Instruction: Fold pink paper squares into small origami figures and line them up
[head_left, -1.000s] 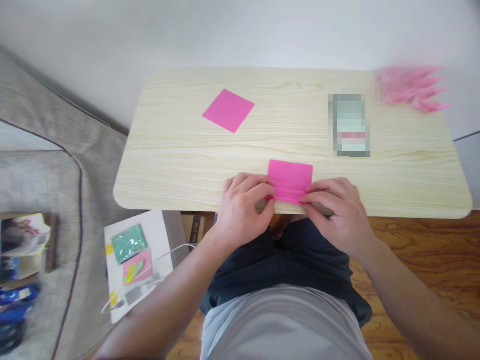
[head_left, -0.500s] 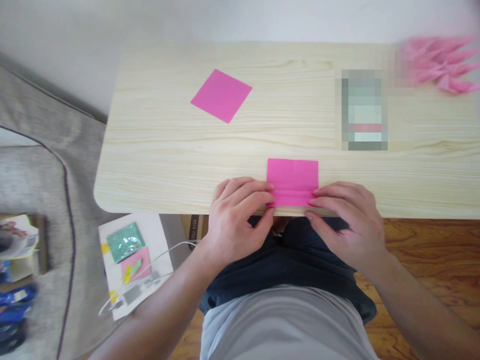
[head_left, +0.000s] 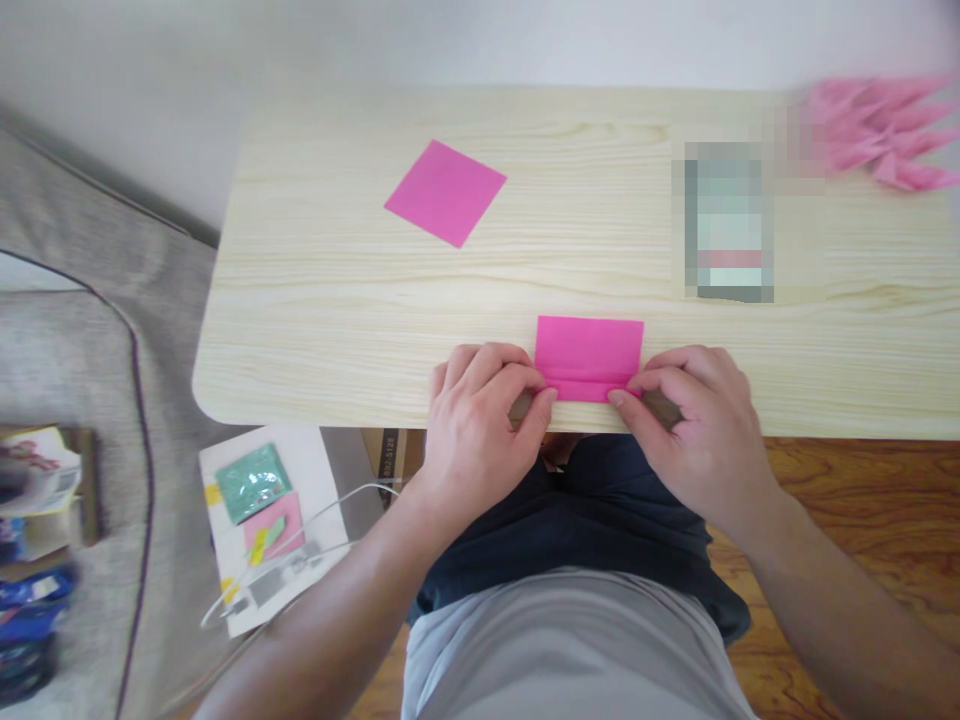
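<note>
At the near edge of the desk (head_left: 315, 310), the pink paper (head_left: 589, 345) lies between your two hands, its long side running left to right. Your left hand (head_left: 484, 425) has its thumb and fingers pinched together on the near left corner; your right hand (head_left: 697, 430) pinches the near right corner the same way, with little or no gap at either set of fingertips. A narrow band with crease lines runs along the near side, so the step in hand looks like lining up or pressing a fold there. The next move seems to call for matching both corners evenly, then firm pressure along the crease. Farther back on the desk lies a flat pink square (head_left: 446, 193), well apart from your hands.
</note>
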